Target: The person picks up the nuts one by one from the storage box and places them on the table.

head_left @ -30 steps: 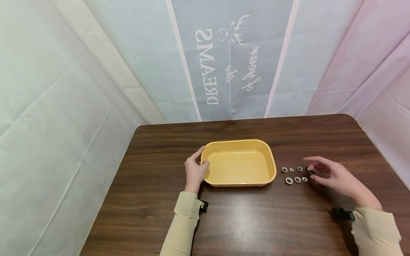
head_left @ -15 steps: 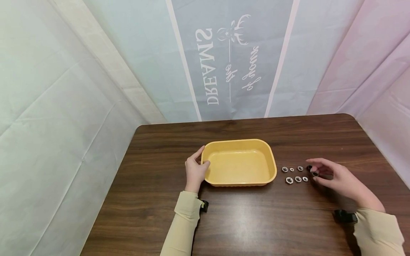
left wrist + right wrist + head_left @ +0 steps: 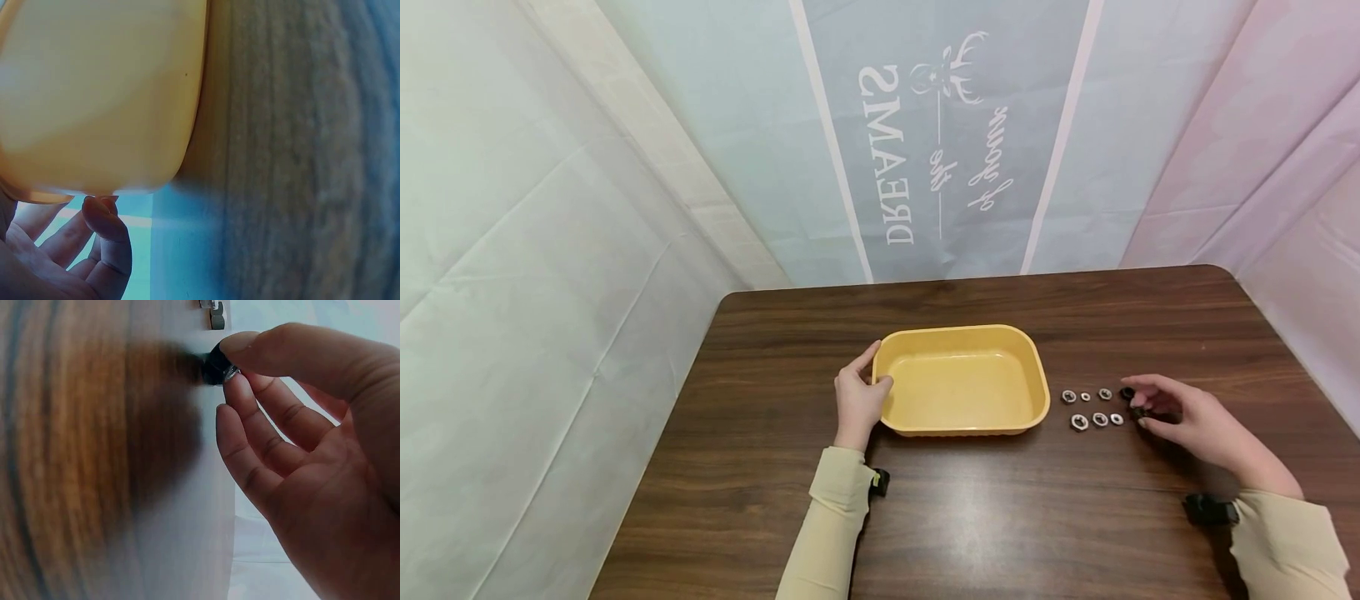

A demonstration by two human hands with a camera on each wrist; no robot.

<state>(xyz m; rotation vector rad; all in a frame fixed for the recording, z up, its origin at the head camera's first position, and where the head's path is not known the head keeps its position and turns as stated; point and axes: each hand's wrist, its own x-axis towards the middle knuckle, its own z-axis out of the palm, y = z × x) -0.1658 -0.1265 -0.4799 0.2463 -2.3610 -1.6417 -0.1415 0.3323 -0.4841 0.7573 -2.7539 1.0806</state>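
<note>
My left hand (image 3: 861, 402) grips the left end of a yellow plastic basin (image 3: 964, 392), thumb inside the rim and fingers outside; the left wrist view shows the fingers (image 3: 109, 240) at the basin wall. At the right, my right hand (image 3: 1198, 421) pinches a small dark nut (image 3: 216, 365) between thumb and fingertips, low over the table. A black nut (image 3: 1127, 392) lies just beyond those fingertips. To their left, several silver nuts lie in two short rows, among them a larger hexagonal nut (image 3: 1078, 422) and a small nut (image 3: 1086, 397).
Everything stands on a dark wood-grain table (image 3: 970, 517) with rounded far corners. A printed cloth (image 3: 955, 167) hangs behind its far edge, and pale cloth walls stand at both sides. The nuts lie close to the basin's right end.
My right hand has shifted slightly right and nearer with the dark nut, away from the black nut, which now shows more fully. The left hand and basin stay in place.
</note>
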